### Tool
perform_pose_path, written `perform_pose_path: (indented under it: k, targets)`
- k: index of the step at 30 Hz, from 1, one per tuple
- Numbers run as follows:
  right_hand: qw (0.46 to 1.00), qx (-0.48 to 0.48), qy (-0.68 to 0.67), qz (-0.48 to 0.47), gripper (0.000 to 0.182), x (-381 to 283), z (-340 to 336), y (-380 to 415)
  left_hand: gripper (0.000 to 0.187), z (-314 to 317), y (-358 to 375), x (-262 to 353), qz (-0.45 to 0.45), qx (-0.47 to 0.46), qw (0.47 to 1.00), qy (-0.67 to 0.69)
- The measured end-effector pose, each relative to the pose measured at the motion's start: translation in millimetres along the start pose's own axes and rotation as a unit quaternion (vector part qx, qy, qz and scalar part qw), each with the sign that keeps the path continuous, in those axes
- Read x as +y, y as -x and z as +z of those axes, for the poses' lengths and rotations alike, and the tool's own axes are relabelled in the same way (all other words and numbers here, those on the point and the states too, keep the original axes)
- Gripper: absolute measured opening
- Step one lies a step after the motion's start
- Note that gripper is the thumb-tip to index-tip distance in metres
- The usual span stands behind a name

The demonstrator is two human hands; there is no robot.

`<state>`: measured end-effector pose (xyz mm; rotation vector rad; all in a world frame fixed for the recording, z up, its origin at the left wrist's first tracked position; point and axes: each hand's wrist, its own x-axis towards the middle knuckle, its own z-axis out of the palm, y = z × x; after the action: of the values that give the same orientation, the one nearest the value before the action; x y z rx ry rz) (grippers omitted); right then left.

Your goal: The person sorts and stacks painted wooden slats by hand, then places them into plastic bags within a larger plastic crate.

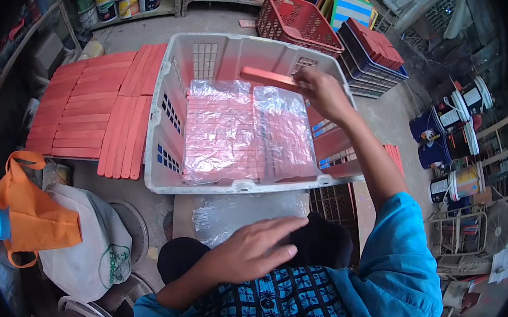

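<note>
My right hand [321, 92] reaches out over a white plastic crate [165, 142] and grips one end of a flat red-painted wooden slat [266, 77], held above the crate's far right part. Inside the crate lie bundles of red slats wrapped in clear plastic [245, 132]. My left hand [253, 252] rests flat, fingers together and extended, on my dark-trousered knee, next to a sheet of clear plastic [240, 213] lying on a board in front of the crate. It holds nothing.
Many loose red slats [95, 106] lie spread on the ground left of the crate. An orange bag [29, 217] and a white bag [89, 245] sit at left. A red basket [299, 21], stacked crates, and paint cans [451, 135] stand at right.
</note>
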<state>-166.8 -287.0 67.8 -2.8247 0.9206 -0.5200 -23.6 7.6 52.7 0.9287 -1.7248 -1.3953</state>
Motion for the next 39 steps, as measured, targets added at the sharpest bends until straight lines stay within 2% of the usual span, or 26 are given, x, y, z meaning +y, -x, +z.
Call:
perform_pose_path:
  k: [3,8,14,20,25,28,31,34,37,39]
  targets:
    - [0.996,-0.077,0.035,0.012,0.014,4,45,-19,0.055,-5,4,-5,-0.005,-0.03,0.999,-0.02]
    - [0.949,-0.313,-0.005,-0.043,0.014,-14,66,3,0.056,-17,11,-5,-0.029,-0.024,0.998,-0.041]
    - [0.888,-0.457,-0.05,-0.001,0.008,6,88,43,0.057,-33,4,-5,-0.057,-0.048,0.997,-0.037]
    - [0.864,-0.499,-0.065,-0.014,0.01,23,109,67,0.057,-30,-1,-10,-0.054,-0.049,0.997,-0.039]
    - [0.842,-0.532,-0.086,-0.02,0.011,33,115,76,0.054,-22,4,-10,-0.063,0.003,0.997,-0.034]
    - [0.834,-0.551,-0.016,0.002,0.014,27,119,78,0.052,-22,1,-8,-0.066,0.015,0.997,-0.03]
    - [0.801,-0.598,0.004,-0.014,0.018,31,123,73,0.052,-21,-1,-8,-0.059,0.013,0.997,-0.038]
    - [0.791,-0.611,0.005,-0.003,0.021,31,125,72,0.051,-22,-2,-9,-0.059,0.009,0.997,-0.041]
    - [0.816,-0.575,0.016,-0.053,0.025,32,124,75,0.051,-21,-3,-9,-0.062,0.008,0.997,-0.035]
    - [0.838,-0.544,-0.025,-0.032,0.028,34,116,70,0.051,-21,-2,-9,-0.062,0.008,0.997,-0.034]
